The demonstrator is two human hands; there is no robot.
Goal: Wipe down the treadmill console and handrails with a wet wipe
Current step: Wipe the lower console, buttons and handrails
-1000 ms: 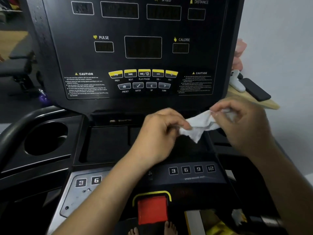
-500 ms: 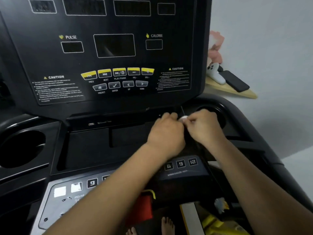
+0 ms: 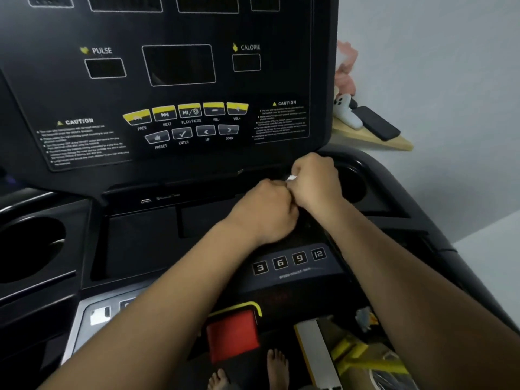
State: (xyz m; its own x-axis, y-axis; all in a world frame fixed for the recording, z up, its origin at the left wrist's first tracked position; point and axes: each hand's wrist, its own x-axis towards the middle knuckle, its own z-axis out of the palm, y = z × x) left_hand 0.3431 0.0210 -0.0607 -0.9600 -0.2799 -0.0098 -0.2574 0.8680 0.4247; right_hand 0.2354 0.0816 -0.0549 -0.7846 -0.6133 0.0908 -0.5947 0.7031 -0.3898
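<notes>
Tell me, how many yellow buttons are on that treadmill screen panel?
5, in one row under the centre display: PREV, NEXT, PLAY/PAUSE, VOL- and VOL+. None seems hidden; the hands sit lower down.

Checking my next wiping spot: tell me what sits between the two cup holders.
In the head view, the recessed tray and both hands lie between the left cup holder and right cup holder.
</notes>
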